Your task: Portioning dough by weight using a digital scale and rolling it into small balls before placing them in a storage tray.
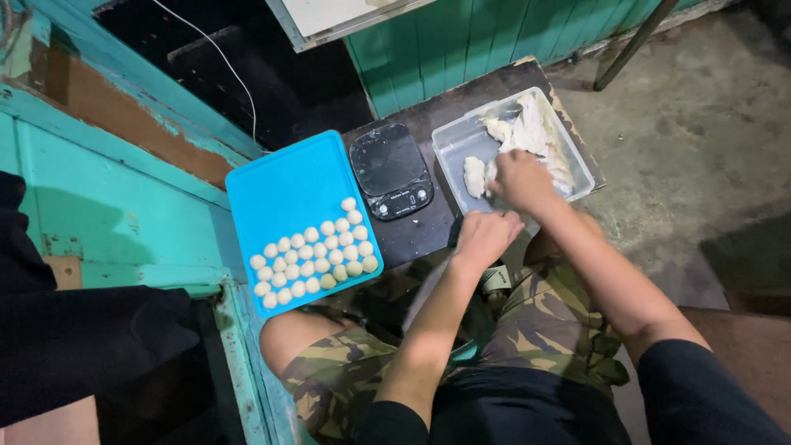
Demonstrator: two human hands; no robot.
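My right hand (517, 181) reaches into a clear plastic tub (579, 162) and pinches at a pale lump of dough (475, 175). More dough (534, 132) lies in the tub's far part. My left hand (486, 237) rests at the tub's near edge with its fingers curled; nothing shows in it. A blue tray (284, 189) to the left carries several small dough balls (317, 253) set in rows. Between tray and tub sits a black kitchen scale (390, 170) with a bare platform.
All of this stands on a small dark table (461, 91) against a green wall. My camouflage-shorted knees (544, 321) are below it. A teal wooden frame (124, 198) is at the left, and concrete floor (692, 148) at the right.
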